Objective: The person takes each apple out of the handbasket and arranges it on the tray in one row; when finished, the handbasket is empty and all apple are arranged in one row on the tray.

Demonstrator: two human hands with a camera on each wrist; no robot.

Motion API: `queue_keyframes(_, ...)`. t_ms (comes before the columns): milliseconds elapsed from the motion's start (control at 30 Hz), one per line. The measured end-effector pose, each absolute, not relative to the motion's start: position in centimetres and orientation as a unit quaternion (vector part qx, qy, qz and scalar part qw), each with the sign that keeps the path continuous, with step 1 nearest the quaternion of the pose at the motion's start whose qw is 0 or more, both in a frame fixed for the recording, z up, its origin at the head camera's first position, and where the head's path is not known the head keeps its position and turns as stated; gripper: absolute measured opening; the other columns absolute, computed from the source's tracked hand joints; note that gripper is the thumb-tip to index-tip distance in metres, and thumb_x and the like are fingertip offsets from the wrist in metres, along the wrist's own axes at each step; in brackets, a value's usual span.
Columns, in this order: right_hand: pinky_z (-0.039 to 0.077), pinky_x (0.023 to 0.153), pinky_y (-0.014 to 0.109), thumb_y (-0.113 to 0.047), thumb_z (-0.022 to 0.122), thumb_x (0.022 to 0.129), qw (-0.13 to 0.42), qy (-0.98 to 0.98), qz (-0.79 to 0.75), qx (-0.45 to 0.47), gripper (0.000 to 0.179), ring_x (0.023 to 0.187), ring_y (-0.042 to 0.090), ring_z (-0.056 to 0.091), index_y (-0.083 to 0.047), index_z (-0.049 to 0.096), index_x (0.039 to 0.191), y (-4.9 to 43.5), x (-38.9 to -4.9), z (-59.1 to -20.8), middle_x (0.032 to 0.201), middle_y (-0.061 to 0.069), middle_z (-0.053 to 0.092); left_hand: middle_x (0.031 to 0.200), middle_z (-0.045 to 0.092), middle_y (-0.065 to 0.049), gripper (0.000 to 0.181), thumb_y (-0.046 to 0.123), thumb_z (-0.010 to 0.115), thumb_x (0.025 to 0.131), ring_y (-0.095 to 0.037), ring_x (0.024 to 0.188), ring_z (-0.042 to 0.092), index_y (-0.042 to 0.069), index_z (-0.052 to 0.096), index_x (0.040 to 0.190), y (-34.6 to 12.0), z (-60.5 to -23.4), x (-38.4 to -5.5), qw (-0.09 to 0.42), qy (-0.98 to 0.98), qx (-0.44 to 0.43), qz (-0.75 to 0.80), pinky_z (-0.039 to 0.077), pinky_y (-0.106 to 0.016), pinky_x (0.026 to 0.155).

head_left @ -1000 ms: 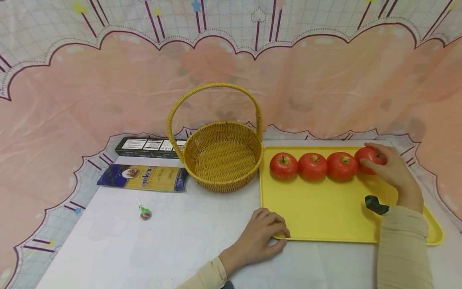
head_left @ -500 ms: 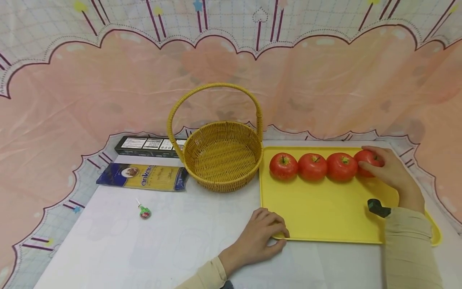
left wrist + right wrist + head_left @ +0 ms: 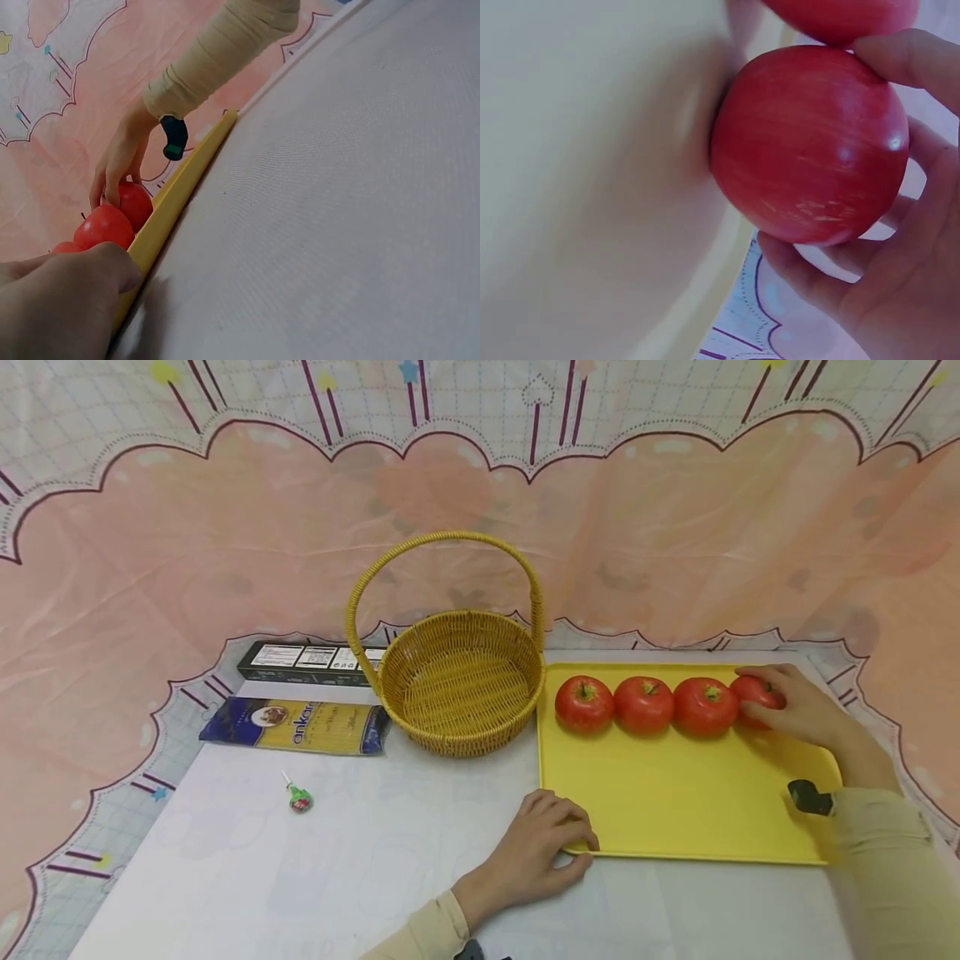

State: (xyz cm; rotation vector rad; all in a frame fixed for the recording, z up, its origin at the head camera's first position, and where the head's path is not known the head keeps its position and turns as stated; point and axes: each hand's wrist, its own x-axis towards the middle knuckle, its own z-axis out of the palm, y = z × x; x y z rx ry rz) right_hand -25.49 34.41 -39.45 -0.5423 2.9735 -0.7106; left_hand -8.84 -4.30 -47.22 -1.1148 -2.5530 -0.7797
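Red apples stand in a row along the back of a yellow tray (image 3: 660,802). My right hand (image 3: 806,706) is curled round the rightmost apple (image 3: 756,693), which sits against its neighbour (image 3: 706,706). In the right wrist view the thumb and fingers spread round that apple's (image 3: 810,150) side, low beside the tray surface. At the tray's near left corner, my left hand (image 3: 534,845) pinches the rim, fingers over the inside and thumb outside. The left wrist view shows the left hand (image 3: 67,300) at the tray's edge, partly covering the apples.
An empty wicker basket (image 3: 461,743) with a tall handle stands left of the tray. Beyond it lie a pasta packet (image 3: 300,727) and a dark long box (image 3: 300,675). A green-wrapped lollipop (image 3: 300,799) rests on the white table nearer the front.
My right forearm has swung to the right, and the hand has turned with it. The rightmost apple has shifted slightly left and nearer its neighbour. The left hand stays on the tray corner.
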Motion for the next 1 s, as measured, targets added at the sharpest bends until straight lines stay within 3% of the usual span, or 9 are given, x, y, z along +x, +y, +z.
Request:
queue_keyframes(233,0.038,0.085,0.070,-0.031,0.064,0.086,0.049,0.958,-0.196,-0.202,0.060,0.108,0.051,0.044,-0.006,0.042,0.136,34.2,-25.8,-39.3,0.132,0.032,0.032,0.106,0.054,0.015,0.007,0.033,0.059,0.090,-0.004,0.100,0.045,0.032,0.063,0.095,-4.4,-47.4,-9.0,0.106,-0.879,-0.376,-0.274,0.028,-0.034,0.105)
queue_keyframes(600,0.033,0.090,0.071,-0.032,0.067,0.085,0.047,0.958,-0.204,-0.196,0.070,0.112,0.052,0.040,-0.005,0.034,0.142,34.3,-25.6,-39.3,0.134,0.033,0.031,0.106,0.055,0.014,0.007,0.032,0.061,0.089,-0.004,0.100,0.045,0.031,0.064,0.095,-4.4,-47.4,-9.3,0.111,-0.876,-0.384,-0.272,0.029,-0.033,0.104)
queue_keyframes(1000,0.027,0.092,0.072,-0.028,0.070,0.083,-0.013,0.955,-0.221,-0.198,0.078,0.121,0.054,0.030,-0.007,0.029,0.146,33.8,-24.9,-39.7,0.140,0.033,0.027,0.118,0.058,0.008,0.022,0.030,0.060,0.090,-0.009,0.116,0.050,0.026,0.064,0.112,-6.2,-46.1,-9.8,0.106,-0.878,-0.394,-0.252,0.031,-0.040,0.110)
